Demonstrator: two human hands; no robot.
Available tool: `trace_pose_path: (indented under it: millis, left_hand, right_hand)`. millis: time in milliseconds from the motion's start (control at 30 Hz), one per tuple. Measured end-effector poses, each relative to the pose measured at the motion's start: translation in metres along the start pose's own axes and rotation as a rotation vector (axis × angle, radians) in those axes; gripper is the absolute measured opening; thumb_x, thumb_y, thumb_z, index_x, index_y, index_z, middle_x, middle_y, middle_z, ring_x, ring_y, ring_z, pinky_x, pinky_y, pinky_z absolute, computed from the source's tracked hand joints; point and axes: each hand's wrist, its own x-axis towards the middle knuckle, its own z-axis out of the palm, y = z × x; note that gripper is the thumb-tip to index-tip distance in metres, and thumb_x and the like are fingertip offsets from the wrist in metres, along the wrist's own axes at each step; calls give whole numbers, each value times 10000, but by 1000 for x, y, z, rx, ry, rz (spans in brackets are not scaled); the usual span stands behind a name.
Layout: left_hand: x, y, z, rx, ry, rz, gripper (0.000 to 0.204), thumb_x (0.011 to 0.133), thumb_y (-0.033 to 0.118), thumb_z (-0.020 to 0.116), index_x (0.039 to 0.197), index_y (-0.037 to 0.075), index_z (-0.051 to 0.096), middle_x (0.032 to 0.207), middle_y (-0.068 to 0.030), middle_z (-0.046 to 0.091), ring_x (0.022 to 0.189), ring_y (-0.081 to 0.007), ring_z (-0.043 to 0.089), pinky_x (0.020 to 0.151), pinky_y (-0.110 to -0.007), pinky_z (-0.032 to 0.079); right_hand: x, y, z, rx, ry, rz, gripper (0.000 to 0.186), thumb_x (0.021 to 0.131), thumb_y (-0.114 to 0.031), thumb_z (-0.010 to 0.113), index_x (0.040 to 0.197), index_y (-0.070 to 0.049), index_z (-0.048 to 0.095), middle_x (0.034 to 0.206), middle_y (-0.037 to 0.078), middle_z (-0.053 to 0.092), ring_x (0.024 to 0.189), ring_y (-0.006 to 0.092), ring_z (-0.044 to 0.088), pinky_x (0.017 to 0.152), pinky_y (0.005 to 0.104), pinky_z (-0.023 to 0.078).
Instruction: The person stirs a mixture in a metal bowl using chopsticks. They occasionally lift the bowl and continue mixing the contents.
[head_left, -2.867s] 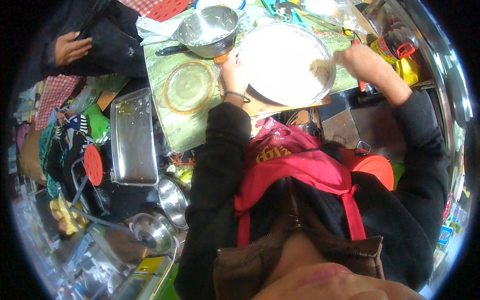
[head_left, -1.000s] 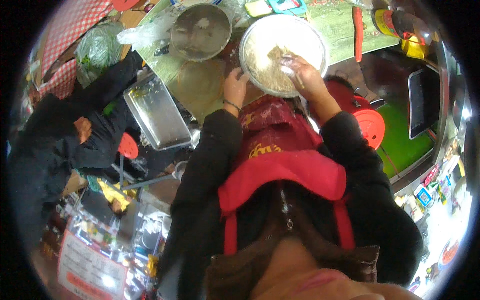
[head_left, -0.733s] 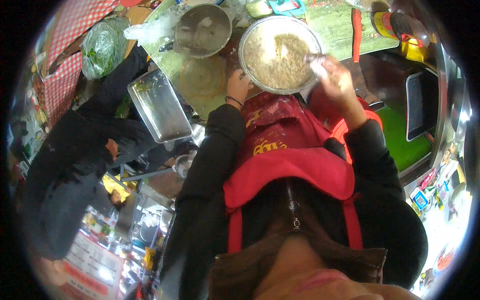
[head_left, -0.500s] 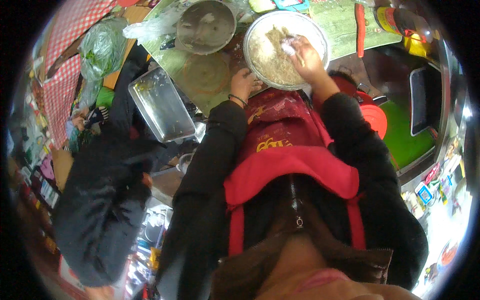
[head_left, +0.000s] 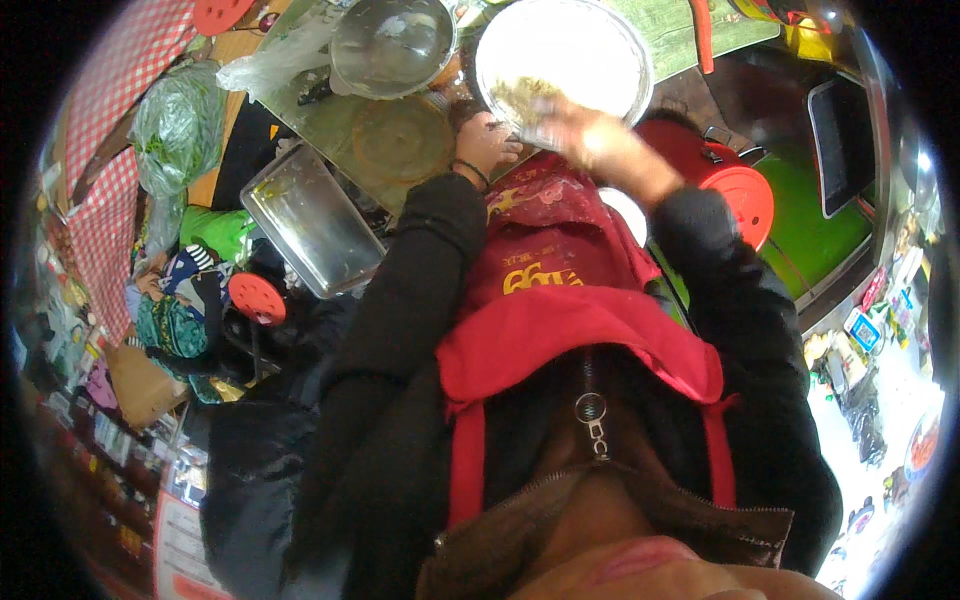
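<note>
A round metal bowl [head_left: 648, 72] lies in front of me with bright white flour [head_left: 570, 50] in it. Clumpy beige-brown mixture [head_left: 522, 95] is gathered at its near left side. My right hand [head_left: 570, 132] reaches over the near rim to this mixture; motion smears its fingers. My left hand [head_left: 486, 142], with a dark band at the wrist, is at the bowl's lower left edge. Its fingers are curled against the bowl's side.
An empty-looking metal pot [head_left: 393, 48] and a round translucent lid [head_left: 402, 138] lie left of the bowl. Farther left are a rectangular steel tray [head_left: 312, 222] and a bagged green vegetable [head_left: 178, 128]. A red-lidded container [head_left: 742, 205] stands right of my apron.
My right hand has moved from inside the bowl toward its near rim, bringing mixture nearer. More white flour shows. The dark-clothed person at left has shifted, uncovering a red stool top.
</note>
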Motion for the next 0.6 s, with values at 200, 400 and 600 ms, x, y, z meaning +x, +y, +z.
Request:
trace_pose_path:
  millis: [200, 400, 600]
  left_hand:
    - [3, -10, 11, -47, 84, 63, 227, 811, 49, 473, 985, -64, 384, 798, -172, 537, 613, -280, 626, 463, -341, 526]
    - [4, -11, 6, 390, 127, 284, 228, 809, 24, 454, 1004, -74, 389, 796, -186, 559, 601, -275, 624, 470, -338, 531]
    - [10, -14, 4, 131, 45, 87, 203, 827, 56, 443, 971, -85, 427, 837, -180, 567, 677, -265, 624, 530, -334, 536]
  right_hand:
    - [-50, 63, -53, -99, 160, 286, 236, 769, -55, 491, 992, -55, 567, 985, 169, 542, 932, 334, 522, 805, 357, 433]
    - [-99, 16, -17, 152, 382, 674, 212, 784, -48, 544, 989, -1, 570, 1010, 123, 547, 931, 232, 538, 823, 293, 413]
    - [-101, -6, -38, 250, 366, 1173, 180, 801, -75, 557, 964, -3, 577, 820, 55, 596, 696, 93, 570, 656, 217, 449]
